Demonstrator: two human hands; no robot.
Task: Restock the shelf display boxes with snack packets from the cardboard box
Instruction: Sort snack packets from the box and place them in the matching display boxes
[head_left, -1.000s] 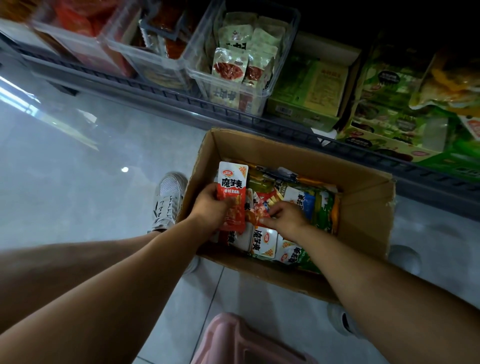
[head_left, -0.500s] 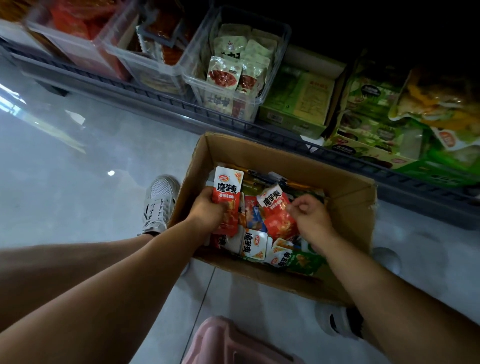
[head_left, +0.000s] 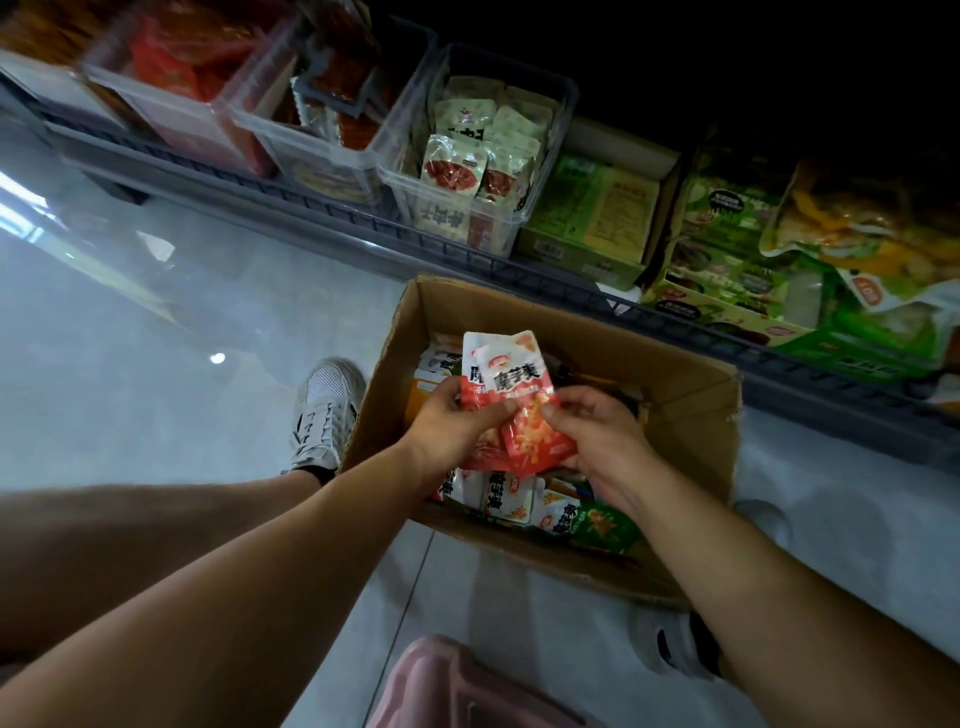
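View from a head-worn camera, looking down at a person crouched on a pale tiled floor (head_left: 156, 338) in front of a low, dark metal shelf (head_left: 332, 213).

An open brown cardboard box (head_left: 675, 384) sits on the floor just in front of the shelf. Both hands are held close together above it. The left hand (head_left: 457, 421) grips a small fan of red-and-white foil snack packets (head_left: 511, 374) with the printed tops pointing up. The right hand (head_left: 597, 431) pinches the lower part of the front packet between thumb and fingers, as if adding it to the bunch. The packets are raised above the box and have not reached the shelf.

Below the hands, many loose white, orange and green packets (head_left: 506, 499) fill the bottom of the box.

On the shelf:
- A clear plastic display box (head_left: 569, 104) holds pale packets standing upright and looks partly filled.
- Clear plastic boxes with red packets (head_left: 171, 104) stand to its left, blurred.
- Green printed cardboard display cartons (head_left: 587, 218) stand to its right.

The restocking appears to be at an early or middle stage. A handful is being gathered, none of it is yet placed, and most of the box's contents remain to be moved. Which display box the red packets belong in cannot be told.
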